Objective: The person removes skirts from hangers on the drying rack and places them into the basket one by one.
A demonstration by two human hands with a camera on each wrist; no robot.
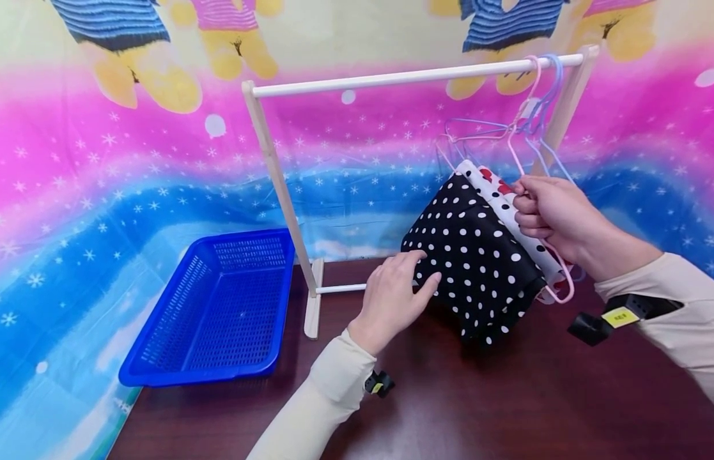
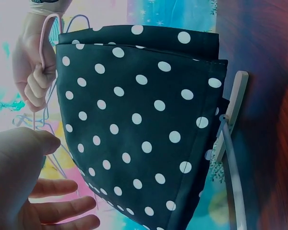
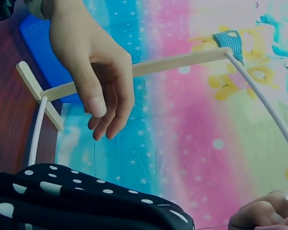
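Note:
A black trouser-like cloth with white dots (image 1: pixel 477 249) drapes over a pink hanger (image 1: pixel 566 292) under the rail. My right hand (image 1: pixel 560 207) grips the hanger's pink wire with curled fingers, beside the cloth's upper edge. Close to the cloth's left side, my left hand (image 1: pixel 391 297) is held with fingers loosely extended and thumb apart, holding nothing. In the left wrist view, the left hand's fingers (image 2: pixel 62 208) stand apart from one another in front of the dotted cloth (image 2: pixel 134 120). Behind the black cloth hangs a white cloth with red and black spots (image 1: pixel 509 214), partly hidden.
Pink and blue hanger hooks (image 1: pixel 555 70) hang near the right end of the white rail (image 1: pixel 403 78). The wooden rack's left post (image 1: pixel 279 185) stands next to a blue plastic basket (image 1: pixel 241 235). All rest on the dark table (image 1: pixel 449 409), before a patterned backdrop (image 1: pixel 345 140).

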